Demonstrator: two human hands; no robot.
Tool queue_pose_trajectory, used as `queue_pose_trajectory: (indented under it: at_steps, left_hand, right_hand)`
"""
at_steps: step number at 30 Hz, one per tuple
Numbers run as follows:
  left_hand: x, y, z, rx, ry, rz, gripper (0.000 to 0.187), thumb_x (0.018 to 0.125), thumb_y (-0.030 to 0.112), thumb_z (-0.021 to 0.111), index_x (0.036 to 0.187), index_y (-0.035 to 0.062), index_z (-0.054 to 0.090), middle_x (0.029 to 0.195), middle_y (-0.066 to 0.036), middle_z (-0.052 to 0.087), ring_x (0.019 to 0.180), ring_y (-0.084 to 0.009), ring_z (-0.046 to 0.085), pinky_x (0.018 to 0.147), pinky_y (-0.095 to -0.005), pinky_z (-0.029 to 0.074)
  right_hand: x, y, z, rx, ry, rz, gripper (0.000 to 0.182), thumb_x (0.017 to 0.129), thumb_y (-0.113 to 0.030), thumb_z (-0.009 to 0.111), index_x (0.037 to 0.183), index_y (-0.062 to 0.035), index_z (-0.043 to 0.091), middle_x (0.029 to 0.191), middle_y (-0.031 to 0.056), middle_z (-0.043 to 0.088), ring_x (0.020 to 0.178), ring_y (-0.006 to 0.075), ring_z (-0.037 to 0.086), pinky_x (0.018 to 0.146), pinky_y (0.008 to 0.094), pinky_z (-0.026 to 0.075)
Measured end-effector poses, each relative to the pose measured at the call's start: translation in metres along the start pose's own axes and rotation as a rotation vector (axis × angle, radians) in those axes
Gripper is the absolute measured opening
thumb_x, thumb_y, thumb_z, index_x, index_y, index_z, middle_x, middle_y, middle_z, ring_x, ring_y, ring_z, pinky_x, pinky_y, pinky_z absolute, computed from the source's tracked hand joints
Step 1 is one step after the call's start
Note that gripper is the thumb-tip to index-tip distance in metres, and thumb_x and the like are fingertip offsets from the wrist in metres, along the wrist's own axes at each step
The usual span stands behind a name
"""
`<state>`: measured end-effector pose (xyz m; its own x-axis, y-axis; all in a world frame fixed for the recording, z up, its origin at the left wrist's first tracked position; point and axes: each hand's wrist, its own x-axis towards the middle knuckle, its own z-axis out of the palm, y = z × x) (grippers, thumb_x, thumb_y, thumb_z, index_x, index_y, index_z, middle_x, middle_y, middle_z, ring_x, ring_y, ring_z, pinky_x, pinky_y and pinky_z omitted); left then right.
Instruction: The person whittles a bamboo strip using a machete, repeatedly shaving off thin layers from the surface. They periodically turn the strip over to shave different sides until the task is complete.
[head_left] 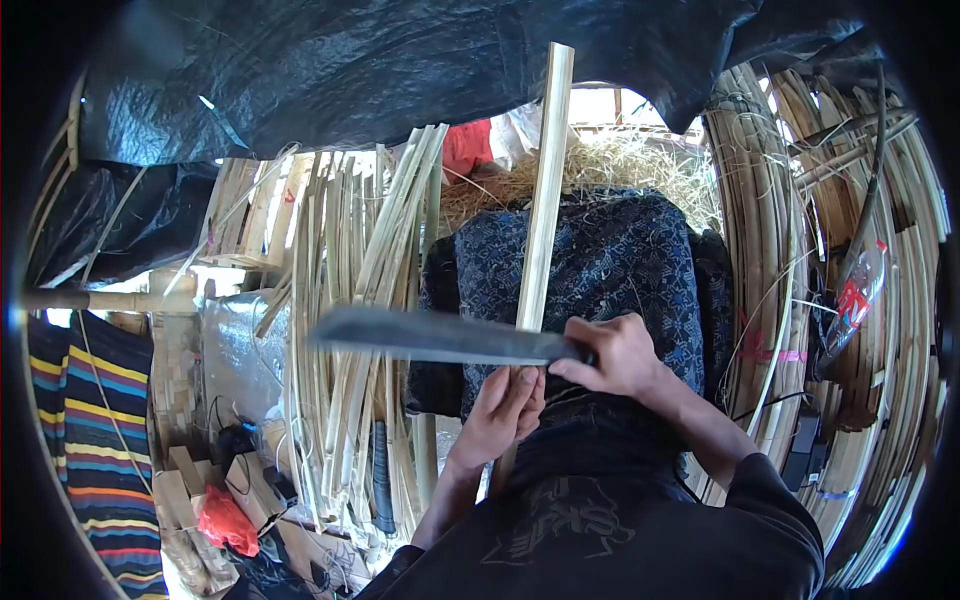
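My right hand (615, 355) is wrapped round the dark handle of a machete (430, 337), whose long blade points left. The blade lies across a pale bamboo strip (546, 190) and overlaps it in this view. Below the blade, my left hand (505, 405) has its fingers closed round the lower part of that strip. The strip stands steeply, its top end reaching up near the dark sheeting. Behind it a blue patterned cloth (590, 270) covers my lap area.
Bundled bamboo strips lean at left (345, 260), and thicker bamboo lengths (755, 200) stand at right. Straw or shavings (640, 170) pile up ahead. Black plastic sheeting (400, 70) hangs low overhead. A striped cloth (100, 440), a red plastic bag (228, 520) and a plastic bottle (858, 300) are around me.
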<state>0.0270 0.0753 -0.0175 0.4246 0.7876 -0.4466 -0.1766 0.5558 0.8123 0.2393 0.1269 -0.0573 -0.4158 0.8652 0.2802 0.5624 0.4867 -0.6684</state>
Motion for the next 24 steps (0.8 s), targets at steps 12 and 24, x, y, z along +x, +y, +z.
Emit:
queue_pose_trajectory:
  at_steps: [12,24]
  left_hand:
    - [-0.001,-0.023,-0.005,0.084,0.11,-0.023,0.015,0.11,0.016,0.041,0.103,0.0051,0.048,0.065,0.003,0.032,0.05,-0.0055,0.026,0.046,-0.0258,0.023]
    - [-0.037,-0.023,-0.01,0.023,0.204,-0.137,0.024,0.11,0.026,0.043,0.102,0.0066,0.055,0.059,0.004,0.039,0.043,-0.006,0.029,0.041,-0.0249,0.024]
  right_hand:
    - [0.01,0.011,0.009,-0.282,-0.08,-0.193,0.063,0.081,-0.072,0.065,0.076,-0.0098,0.06,0.059,0.0034,0.06,0.051,0.0226,0.065,0.05,0.0344,0.051]
    - [0.031,0.128,-0.061,-0.289,0.438,0.363,0.057,0.102,-0.05,0.05,0.089,0.0014,0.072,0.049,0.0018,0.054,0.041,0.0153,0.051,0.04,0.0352,0.04]
